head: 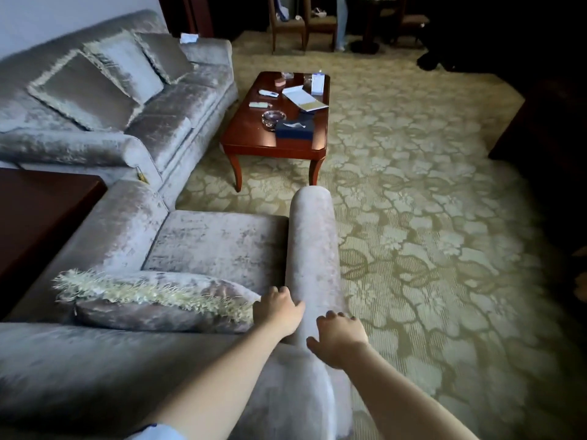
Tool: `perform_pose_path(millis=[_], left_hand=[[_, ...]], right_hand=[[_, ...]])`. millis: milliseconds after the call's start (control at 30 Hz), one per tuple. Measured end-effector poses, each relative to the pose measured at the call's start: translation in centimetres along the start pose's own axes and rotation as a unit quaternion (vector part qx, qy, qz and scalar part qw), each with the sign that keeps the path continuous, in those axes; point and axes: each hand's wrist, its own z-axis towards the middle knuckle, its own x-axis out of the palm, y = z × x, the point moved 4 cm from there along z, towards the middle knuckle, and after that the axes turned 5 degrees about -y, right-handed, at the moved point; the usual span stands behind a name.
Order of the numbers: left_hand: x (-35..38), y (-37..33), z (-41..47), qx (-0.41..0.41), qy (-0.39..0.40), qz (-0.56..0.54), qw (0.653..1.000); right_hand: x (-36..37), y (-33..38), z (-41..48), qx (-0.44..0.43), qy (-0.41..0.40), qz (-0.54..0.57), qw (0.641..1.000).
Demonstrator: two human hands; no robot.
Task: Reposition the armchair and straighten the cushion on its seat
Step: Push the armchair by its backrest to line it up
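I stand behind a grey velvet armchair [219, 239] and look down over its backrest. A fringed velvet cushion [158, 300] lies tilted at the back of the seat, leaning against the backrest. My left hand [279, 309] grips the inner side of the right armrest [313, 249] near its rear end. My right hand [340, 338] rests on the outer side of the same armrest, with the fingers curled over its top. Both hands clasp the armrest from opposite sides.
A matching sofa [178, 106] with three cushions stands at the left. A wooden coffee table [279, 141] with a tissue box, ashtray and papers lies ahead. A dark side table [41, 211] sits left of the armchair. Patterned carpet [428, 233] spreads to the right.
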Motion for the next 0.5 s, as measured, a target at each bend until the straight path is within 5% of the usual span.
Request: perform_pose_path(millis=[333, 500], left_hand=[[2.4, -11.5, 7.1, -0.111, -0.036, -0.010, 0.993], [4.3, -13.1, 7.6, -0.209, 0.010, -0.033, 0.977]], right_hand=[[-7.0, -16.3, 8.4, -0.084, 0.007, -0.100, 0.991], [-9.0, -19.6, 13.2, -0.131, 0.033, -0.159, 0.978]])
